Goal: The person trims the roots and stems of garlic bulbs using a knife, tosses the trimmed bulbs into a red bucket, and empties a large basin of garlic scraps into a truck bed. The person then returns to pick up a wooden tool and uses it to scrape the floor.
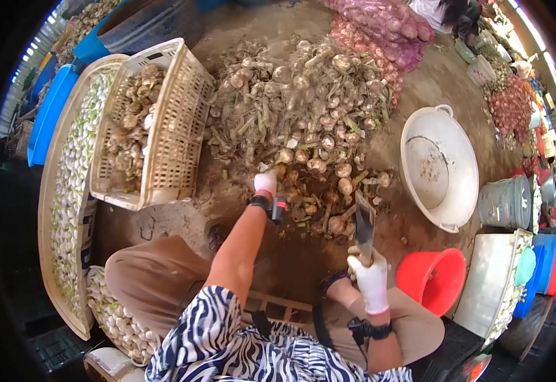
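Note:
A large pile of garlic bulbs with stalks (297, 95) covers the floor in front of me. My left hand (265, 183), in a white glove, reaches to the near left edge of the pile; its fingers are mostly hidden, and what they touch is too small to tell. My right hand (372, 280), also gloved, is wrapped round the handle of a broad-bladed knife (364, 224), whose blade points up and away from me. Loose bulbs (338, 225) lie just beyond and left of the blade.
A plastic crate (175, 137) of bulbs stands left, beside a long tub (48, 210) of trimmed garlic. On the right are a white basin (461, 162), a red bucket (418, 283) and a grey bucket (506, 202). Net sacks (386, 28) and a person (465, 19) are behind.

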{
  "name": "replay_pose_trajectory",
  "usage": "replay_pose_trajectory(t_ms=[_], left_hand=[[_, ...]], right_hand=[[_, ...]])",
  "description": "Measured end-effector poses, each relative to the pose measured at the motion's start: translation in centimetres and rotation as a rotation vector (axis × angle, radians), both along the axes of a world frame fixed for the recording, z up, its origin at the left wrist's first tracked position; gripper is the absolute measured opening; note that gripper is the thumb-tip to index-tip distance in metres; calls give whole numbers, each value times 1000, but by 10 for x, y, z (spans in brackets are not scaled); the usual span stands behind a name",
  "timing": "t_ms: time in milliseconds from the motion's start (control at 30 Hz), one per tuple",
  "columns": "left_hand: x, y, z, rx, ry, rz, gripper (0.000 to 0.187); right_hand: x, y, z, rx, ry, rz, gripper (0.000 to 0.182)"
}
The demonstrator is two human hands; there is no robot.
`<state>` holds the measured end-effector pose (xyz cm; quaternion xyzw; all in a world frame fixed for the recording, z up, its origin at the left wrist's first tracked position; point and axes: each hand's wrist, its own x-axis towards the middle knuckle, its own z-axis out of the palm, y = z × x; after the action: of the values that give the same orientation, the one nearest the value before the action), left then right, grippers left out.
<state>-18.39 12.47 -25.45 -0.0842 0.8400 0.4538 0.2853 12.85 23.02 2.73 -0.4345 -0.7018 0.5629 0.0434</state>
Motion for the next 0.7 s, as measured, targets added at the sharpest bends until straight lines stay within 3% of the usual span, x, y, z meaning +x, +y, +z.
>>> replay_pose_trajectory(t_ms=[67,133,200,233,267,300,333,367,433,467,533,600,633,700], left_hand=[[10,30,-9,-97,37,200,48],[3,42,-16,-235,-20,153,52],[-1,38,-21,-66,-21,130,49],[2,34,-21,27,224,138,44],[6,33,-3,238,349,165,33],[12,30,17,293,337,73,35],[22,26,68,350,324,-21,38],[34,23,100,448,324,-79,44],[64,13,145,697,216,-149,58],[78,7,168,607,426,-269,58],[97,-3,199,407,432,-486,60],[109,-19,220,436,274,-699,58],[118,-21,229,615,312,-672,55],[130,-32,246,612,450,-733,54]], right_hand=[[-2,3,-4,-49,3,-42,12],[-9,7,-4,-123,-10,-87,13],[-4,14,-20,-68,8,-66,14],[-4,15,-28,-5,39,-38,14],[-7,15,-32,-10,47,-43,14],[-11,17,-33,72,11,-11,15],[-15,19,-32,158,-26,20,16],[-20,19,-30,350,-35,84,19],[-22,16,-33,475,-60,133,20],[-24,14,-33,594,-80,193,21],[-27,6,-27,724,67,289,26],[-31,-2,-11,898,81,421,19],[-30,-6,-3,931,87,479,16],[-26,-16,10,954,106,534,13]])
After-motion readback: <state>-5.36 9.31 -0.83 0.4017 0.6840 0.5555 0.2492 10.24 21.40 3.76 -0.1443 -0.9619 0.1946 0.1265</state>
